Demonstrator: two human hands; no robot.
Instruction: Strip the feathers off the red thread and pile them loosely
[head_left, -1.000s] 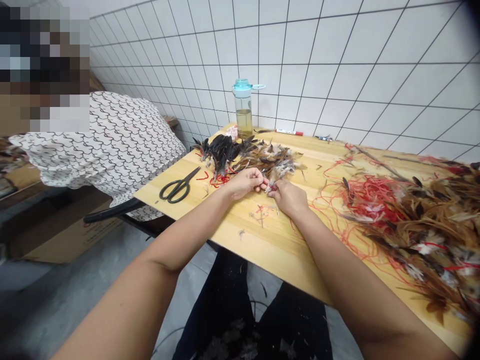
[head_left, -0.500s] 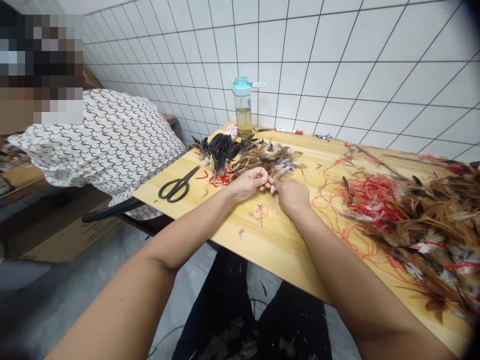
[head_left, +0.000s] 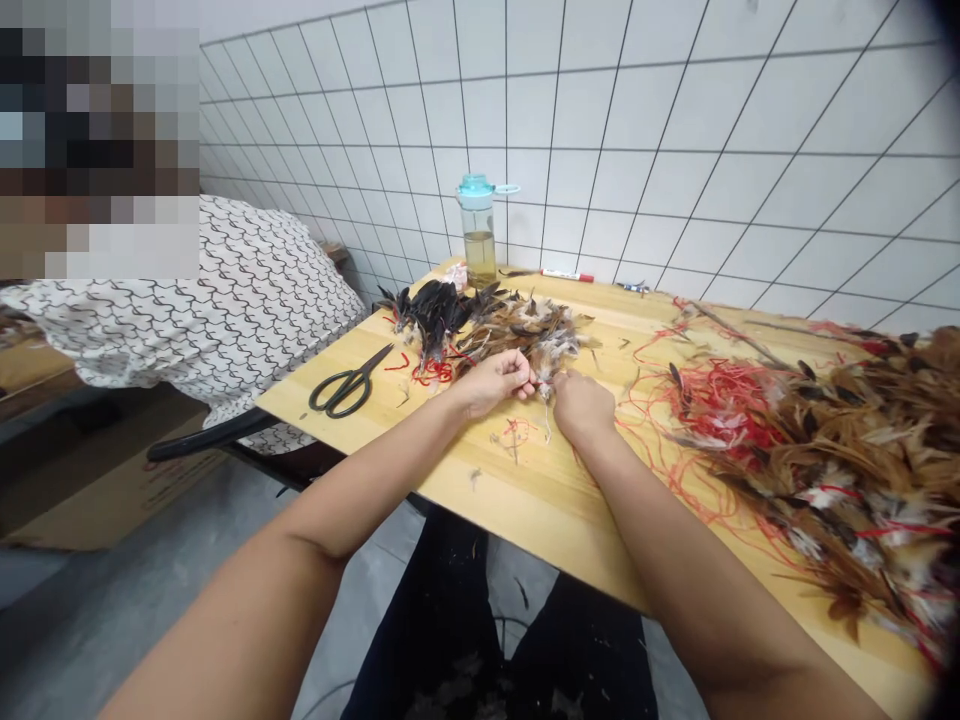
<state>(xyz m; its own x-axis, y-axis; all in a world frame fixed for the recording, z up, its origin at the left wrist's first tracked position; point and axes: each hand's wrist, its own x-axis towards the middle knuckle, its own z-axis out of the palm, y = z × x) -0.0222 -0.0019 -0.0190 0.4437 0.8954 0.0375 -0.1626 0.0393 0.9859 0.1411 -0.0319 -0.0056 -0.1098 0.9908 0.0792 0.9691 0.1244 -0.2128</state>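
Observation:
A feather bundle (head_left: 546,382) with a pale bound base lies between my hands, and a short red string crosses it. My left hand (head_left: 499,384) pinches the string at the left side of the base, with thumb and forefinger together. On the other side my right hand (head_left: 585,408) is curled closed at the string's other end; its fingertips are mostly hidden. A white thread (head_left: 548,425) hangs down from the base onto the table. Just beyond my hands spread brown and white feathers (head_left: 517,325), with black feathers (head_left: 435,310) to their left.
Black-handled scissors (head_left: 349,385) lie at the left of the wooden table (head_left: 480,510). Red string (head_left: 431,370) is near them. A bottle (head_left: 478,235) and a red marker (head_left: 568,275) stand and lie by the wall. Tied feather bundles (head_left: 862,450) and tangled red string (head_left: 724,405) fill the right. A person in a patterned shirt (head_left: 262,300) is at left.
My hands have drawn slightly apart, and the red string between them shows more clearly. The whole view has shifted a little. Both hands remain closed at the bundle's base.

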